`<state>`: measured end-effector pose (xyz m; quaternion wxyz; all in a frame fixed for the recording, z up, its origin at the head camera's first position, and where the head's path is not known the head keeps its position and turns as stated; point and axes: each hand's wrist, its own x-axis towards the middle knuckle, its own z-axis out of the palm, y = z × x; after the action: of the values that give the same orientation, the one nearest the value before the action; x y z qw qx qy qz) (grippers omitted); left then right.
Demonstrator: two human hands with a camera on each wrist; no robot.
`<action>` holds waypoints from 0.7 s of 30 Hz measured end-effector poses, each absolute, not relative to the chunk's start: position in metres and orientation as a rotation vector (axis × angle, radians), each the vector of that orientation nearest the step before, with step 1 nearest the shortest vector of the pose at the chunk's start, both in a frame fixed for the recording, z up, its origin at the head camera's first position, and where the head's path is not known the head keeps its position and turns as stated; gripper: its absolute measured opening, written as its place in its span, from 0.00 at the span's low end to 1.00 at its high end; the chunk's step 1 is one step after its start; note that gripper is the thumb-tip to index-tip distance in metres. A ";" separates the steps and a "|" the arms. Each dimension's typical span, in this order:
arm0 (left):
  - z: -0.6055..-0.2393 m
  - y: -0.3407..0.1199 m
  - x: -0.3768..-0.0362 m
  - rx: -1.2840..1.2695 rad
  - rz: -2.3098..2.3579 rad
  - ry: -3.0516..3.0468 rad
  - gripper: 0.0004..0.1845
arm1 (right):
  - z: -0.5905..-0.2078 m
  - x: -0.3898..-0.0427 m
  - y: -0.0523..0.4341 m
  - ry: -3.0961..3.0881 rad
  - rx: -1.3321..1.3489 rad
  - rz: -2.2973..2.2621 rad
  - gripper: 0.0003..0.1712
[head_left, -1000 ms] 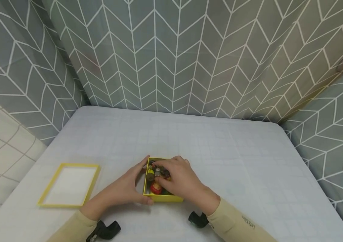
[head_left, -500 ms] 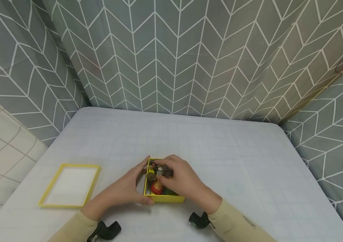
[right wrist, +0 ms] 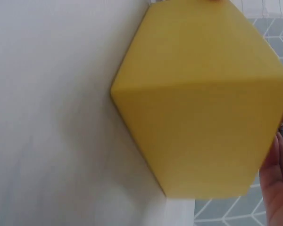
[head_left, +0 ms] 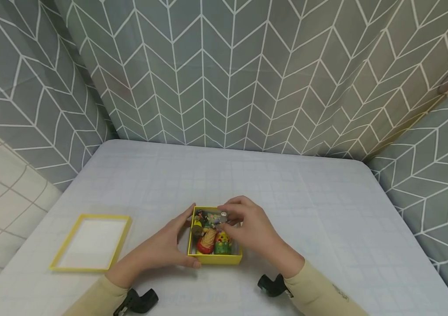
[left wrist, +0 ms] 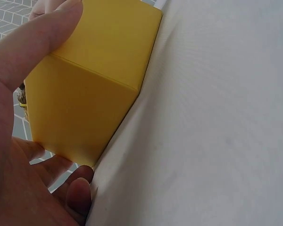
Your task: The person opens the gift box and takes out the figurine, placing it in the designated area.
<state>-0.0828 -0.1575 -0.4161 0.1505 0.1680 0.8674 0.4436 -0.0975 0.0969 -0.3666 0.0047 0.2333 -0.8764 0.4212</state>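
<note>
In the head view, a yellow box (head_left: 220, 260) full of small figurines stands near the table's front. My left hand (head_left: 164, 245) grips its left side, thumb on the front wall and fingers at the far left corner; the left wrist view shows the thumb (left wrist: 52, 33) pressed on the yellow wall. Over the box's right side, my right hand (head_left: 259, 230) pinches a small grey figurine (head_left: 224, 215) between thumb and fingers. Inside lie a yellow figurine in green (head_left: 222, 244), a tan one with a red base (head_left: 206, 242) and a yellow and brown one (head_left: 197, 226).
A yellow-rimmed box lid (head_left: 120, 245) with a white inside lies on the white-covered table (head_left: 306, 210) to the left of the box. Black wrist cameras (head_left: 142, 301) hang below both wrists. Patterned grey curtains (head_left: 224, 74) enclose the table's back and sides.
My right hand has moved to the right with the grey figurine, uncovering the yellow and green figurine and others in the box. My left hand keeps its grip on the box.
</note>
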 end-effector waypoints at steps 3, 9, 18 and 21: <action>-0.416 -0.157 -0.083 0.471 1.264 2.503 0.77 | -0.366 -0.098 0.104 -2.712 0.678 1.343 0.20; -0.416 -0.156 -0.083 0.459 1.239 2.515 0.77 | -0.366 -0.100 0.121 -2.701 0.574 1.416 0.21; -0.416 -0.156 -0.083 0.482 1.238 2.519 0.77 | -0.369 -0.101 0.147 -2.748 0.347 1.523 0.29; -0.416 -0.156 -0.083 0.480 1.242 2.520 0.77 | -0.371 -0.102 0.156 -2.759 0.342 1.498 0.28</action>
<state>-0.0829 -0.1562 -0.4165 0.1450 0.1668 0.8748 0.4311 -0.1024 0.1564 -0.3709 -0.0084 0.1082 -0.8736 0.4744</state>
